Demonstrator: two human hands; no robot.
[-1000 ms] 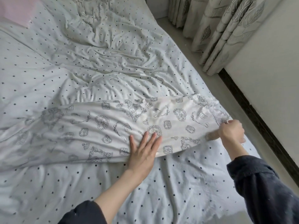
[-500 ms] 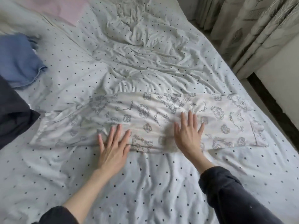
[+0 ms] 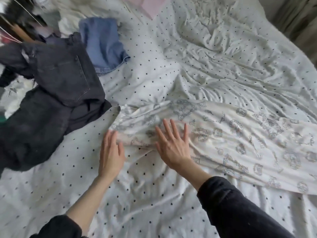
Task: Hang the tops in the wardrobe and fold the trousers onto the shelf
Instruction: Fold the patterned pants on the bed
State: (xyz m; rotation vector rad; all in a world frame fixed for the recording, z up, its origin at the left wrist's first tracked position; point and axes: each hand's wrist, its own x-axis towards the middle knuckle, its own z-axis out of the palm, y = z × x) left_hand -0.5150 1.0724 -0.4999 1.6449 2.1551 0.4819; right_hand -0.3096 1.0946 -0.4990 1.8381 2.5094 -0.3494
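Here my left hand (image 3: 111, 152) and right hand (image 3: 173, 143) lie flat, fingers spread, on the printed trousers (image 3: 240, 134); their long axis runs toward three o'clock, waistband nearest my left.

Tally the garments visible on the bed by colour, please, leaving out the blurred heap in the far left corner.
White printed trousers, under both the left hand and the right hand: 1
Dark grey jeans: 1
Blue denim garment: 1
Total: 3
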